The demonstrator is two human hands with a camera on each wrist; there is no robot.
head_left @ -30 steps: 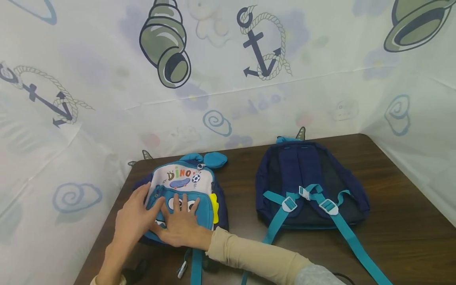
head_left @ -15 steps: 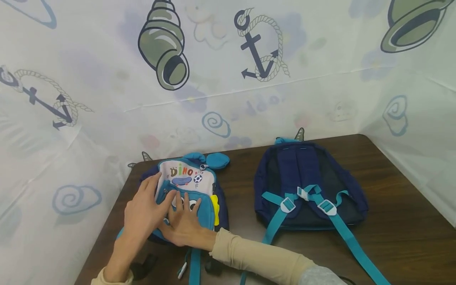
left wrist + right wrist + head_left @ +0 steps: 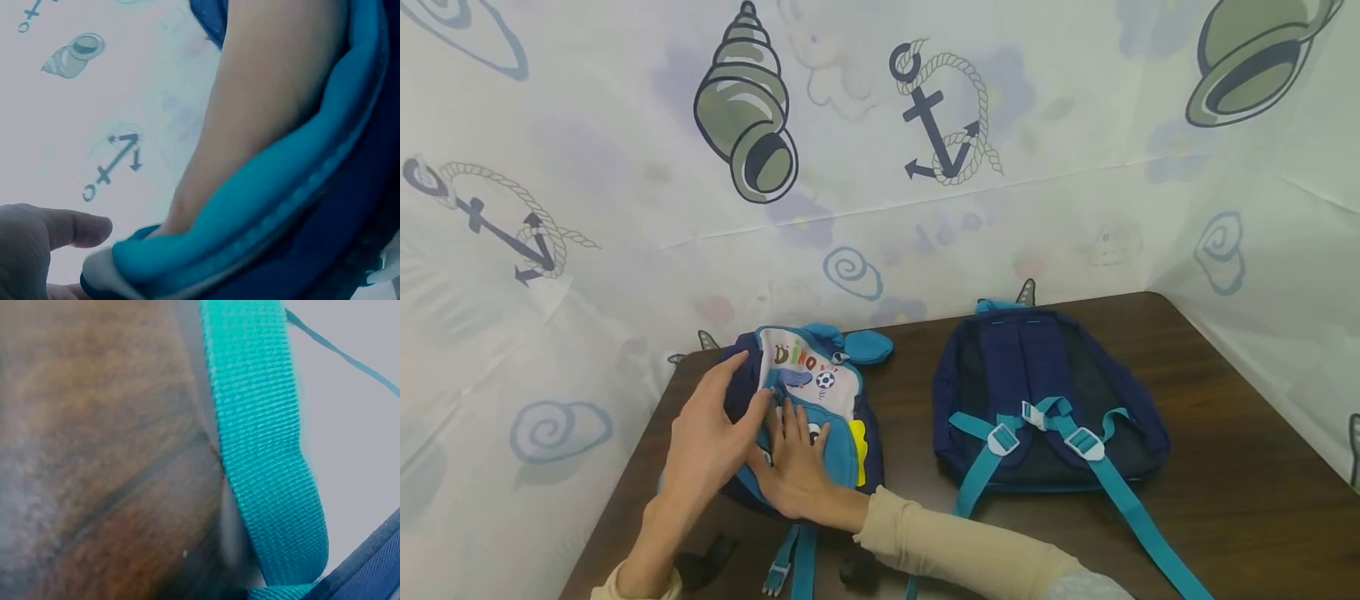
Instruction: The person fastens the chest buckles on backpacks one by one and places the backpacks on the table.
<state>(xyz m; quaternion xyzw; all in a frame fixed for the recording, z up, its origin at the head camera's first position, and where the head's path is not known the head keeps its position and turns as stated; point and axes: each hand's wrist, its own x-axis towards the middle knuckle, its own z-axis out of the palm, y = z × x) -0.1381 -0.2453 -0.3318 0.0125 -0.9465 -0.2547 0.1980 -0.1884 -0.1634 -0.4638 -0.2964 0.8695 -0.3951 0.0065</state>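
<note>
Running near-to-far, the Dino backpack [image 3: 814, 395] lies beneath the spread right hand [image 3: 797, 473], spread left hand [image 3: 706, 442] at its left edge.

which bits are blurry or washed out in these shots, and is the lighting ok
Head view: light soft and even, lettering on the dino backpack readable; left wrist view: cool bluish cast, patterned backdrop pale and washed out, turquoise trim rather soft; right wrist view: weave of the teal strap fairly crisp, wood-grain surface blurred.
</note>
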